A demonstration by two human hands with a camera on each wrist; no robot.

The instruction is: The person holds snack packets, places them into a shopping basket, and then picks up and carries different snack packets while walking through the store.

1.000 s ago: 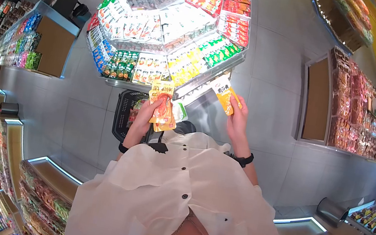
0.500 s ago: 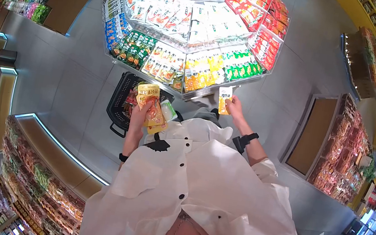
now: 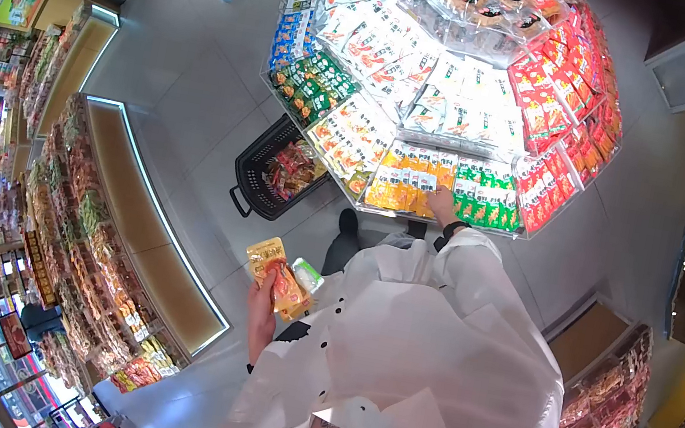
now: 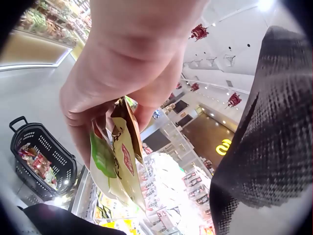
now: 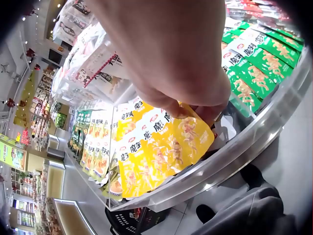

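Observation:
In the head view my left hand holds a small stack of snack packets near my waist. A gold packet with red on it is on top, and a green-and-white packet sticks out beside it. The left wrist view shows their edges fanned under the curled fingers, with the green patch outermost. My right hand reaches into the tiered display. Seen from the right wrist, thumb and fingers pinch a yellow snack packet at the right end of a yellow row, by the clear divider.
Green packets fill the compartment right of the yellow ones. A raised clear lip runs along the display's front edge. On the floor to its left stands a black basket with packets inside. A long low shelf stands at left.
My right hand has moved forward from in front of me, with a yellow-and-white packet, into the yellow row. The left hand keeps its packets, now farther from the basket. The view has turned.

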